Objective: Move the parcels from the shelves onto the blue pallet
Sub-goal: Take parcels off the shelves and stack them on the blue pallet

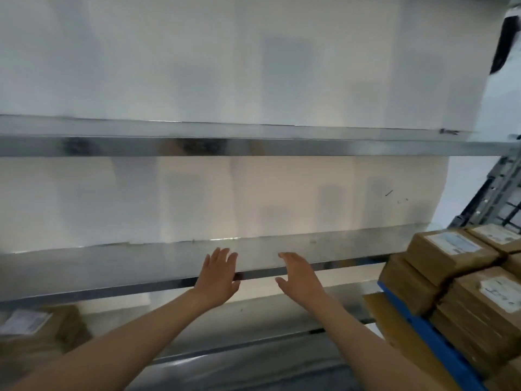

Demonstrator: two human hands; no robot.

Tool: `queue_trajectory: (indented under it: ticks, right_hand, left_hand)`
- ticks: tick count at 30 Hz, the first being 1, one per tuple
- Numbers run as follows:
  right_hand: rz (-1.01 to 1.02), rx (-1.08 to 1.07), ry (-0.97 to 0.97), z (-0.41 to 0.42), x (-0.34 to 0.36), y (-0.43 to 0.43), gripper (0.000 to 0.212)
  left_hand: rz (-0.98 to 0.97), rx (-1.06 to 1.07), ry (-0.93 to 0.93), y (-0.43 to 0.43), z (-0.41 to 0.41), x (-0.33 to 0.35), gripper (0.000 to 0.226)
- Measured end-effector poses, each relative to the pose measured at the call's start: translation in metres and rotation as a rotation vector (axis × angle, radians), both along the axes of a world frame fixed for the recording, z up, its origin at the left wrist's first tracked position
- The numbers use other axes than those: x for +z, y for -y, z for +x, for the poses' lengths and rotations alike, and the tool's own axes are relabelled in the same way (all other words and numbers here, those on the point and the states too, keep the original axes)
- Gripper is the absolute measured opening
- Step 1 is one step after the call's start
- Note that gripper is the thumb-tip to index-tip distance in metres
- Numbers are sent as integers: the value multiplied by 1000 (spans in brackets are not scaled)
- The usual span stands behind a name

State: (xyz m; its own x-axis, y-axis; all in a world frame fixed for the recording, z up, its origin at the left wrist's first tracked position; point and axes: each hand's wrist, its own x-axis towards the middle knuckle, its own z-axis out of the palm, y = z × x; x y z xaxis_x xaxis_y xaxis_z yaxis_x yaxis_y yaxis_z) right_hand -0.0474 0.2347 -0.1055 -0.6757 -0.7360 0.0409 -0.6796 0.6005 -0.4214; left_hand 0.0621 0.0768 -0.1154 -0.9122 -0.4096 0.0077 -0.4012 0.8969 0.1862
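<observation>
Fingers [222,256] straight, holding nothing, left hand [218,277] and right hand [300,279]; parcels [448,251] on blue pallet [417,323], well right.

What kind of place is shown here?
Probably a warehouse or stockroom: long metal shelves, and labelled brown parcels stacked on a blue pallet.

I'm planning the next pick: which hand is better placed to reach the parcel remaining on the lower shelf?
Likely left. The left hand, open, is on the side of the parcel at lower left; the right hand is nearer the blue pallet.
</observation>
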Motion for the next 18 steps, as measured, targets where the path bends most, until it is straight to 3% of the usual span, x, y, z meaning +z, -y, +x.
queue_trajectory:
  ticks: [9,15,18]
  right_hand:
    - [40,189,1,157,-12,97,59]
    - [48,321,-14,228,-13,158,59]
    - [44,378,-18,254,-11,195,59]
  left_hand:
    - [-26,216,-38,80,197,-11,64]
    - [-6,385,-37,125,285,-21,68]
    - [7,468,-59,149,319,-21,59]
